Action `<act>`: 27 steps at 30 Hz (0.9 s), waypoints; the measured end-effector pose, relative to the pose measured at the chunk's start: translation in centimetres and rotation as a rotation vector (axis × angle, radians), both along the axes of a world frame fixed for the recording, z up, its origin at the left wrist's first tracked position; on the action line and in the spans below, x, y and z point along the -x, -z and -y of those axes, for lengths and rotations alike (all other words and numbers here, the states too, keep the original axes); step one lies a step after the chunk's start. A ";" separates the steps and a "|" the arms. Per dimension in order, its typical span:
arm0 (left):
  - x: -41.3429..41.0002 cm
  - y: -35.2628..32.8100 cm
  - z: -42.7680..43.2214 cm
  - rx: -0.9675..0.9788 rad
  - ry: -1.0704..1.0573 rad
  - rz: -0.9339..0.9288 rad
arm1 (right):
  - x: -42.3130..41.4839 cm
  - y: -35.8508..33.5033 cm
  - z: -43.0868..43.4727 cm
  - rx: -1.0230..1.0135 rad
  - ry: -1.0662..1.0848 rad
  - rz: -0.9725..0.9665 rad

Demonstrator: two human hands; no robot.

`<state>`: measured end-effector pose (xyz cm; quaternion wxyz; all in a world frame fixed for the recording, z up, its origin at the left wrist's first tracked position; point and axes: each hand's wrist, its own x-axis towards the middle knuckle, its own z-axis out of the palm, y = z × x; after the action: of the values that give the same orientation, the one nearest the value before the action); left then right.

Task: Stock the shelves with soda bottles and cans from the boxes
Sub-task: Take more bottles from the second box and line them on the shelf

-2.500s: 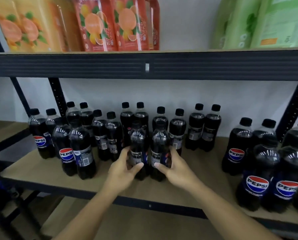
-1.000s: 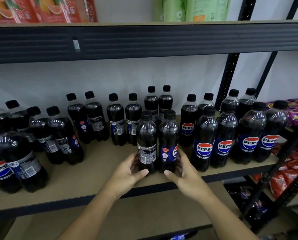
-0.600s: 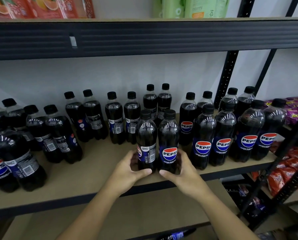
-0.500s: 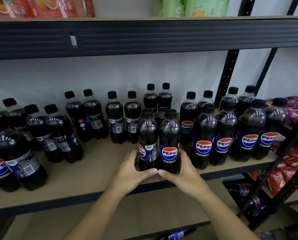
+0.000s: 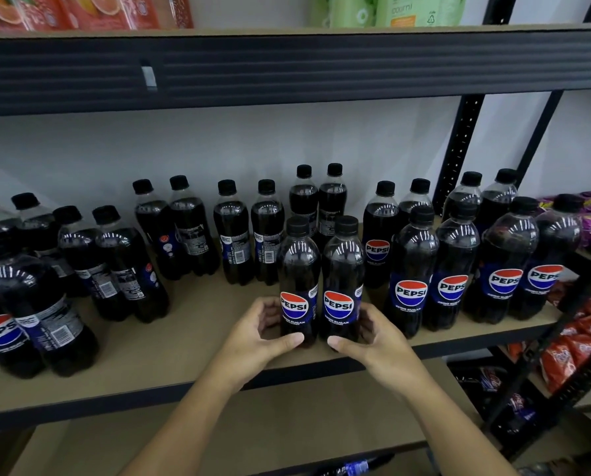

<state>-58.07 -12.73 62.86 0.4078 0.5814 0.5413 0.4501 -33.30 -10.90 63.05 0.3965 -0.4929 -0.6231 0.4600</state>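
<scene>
Two Pepsi bottles stand side by side near the front of the wooden shelf [image 5: 184,341], logos facing me. My left hand [image 5: 259,333] curls round the base of the left bottle [image 5: 298,269]. My right hand [image 5: 369,334] curls round the base of the right bottle [image 5: 343,266]. Both bottles are upright and touch each other. Several more Pepsi bottles [image 5: 455,269] stand in pairs to the right and behind, and others [image 5: 122,266] to the left with labels turned away.
A dark shelf beam [image 5: 287,67] runs overhead, with orange juice packs [image 5: 81,10] and green packs [image 5: 390,10] above it. A black upright post [image 5: 459,149] stands at the right. Snack bags [image 5: 582,338] fill the neighbouring rack at the right. A lower shelf [image 5: 287,417] lies beneath.
Both hands have slid the pair of bottles rightward along the shelf beside the right group. The bottles were turned until their Pepsi logos face forward.
</scene>
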 end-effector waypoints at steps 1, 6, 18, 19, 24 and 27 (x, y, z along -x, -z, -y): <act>0.1 -0.1 0.0 0.000 -0.001 -0.010 | 0.0 0.1 0.0 -0.002 0.000 -0.009; -1.4 -0.7 0.6 -0.042 -0.065 -0.209 | 0.1 0.3 -0.1 -0.031 0.015 0.014; -3.3 -1.5 0.5 0.068 -0.074 -0.150 | -1.3 0.4 -0.7 -0.111 -0.096 0.120; -3.5 -1.7 0.7 0.073 -0.084 -0.154 | -1.6 0.5 -0.8 -0.117 -0.106 0.127; -4.2 -2.0 1.3 0.105 -0.088 -0.112 | -2.4 0.6 -0.8 -0.163 -0.122 0.158; -4.3 -1.9 1.5 0.110 -0.106 -0.100 | -2.6 0.5 -0.6 -0.199 -0.136 0.164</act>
<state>-53.73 -14.24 64.74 0.3870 0.5506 0.6150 0.4111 -30.70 -10.27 62.55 0.3590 -0.4438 -0.7278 0.3801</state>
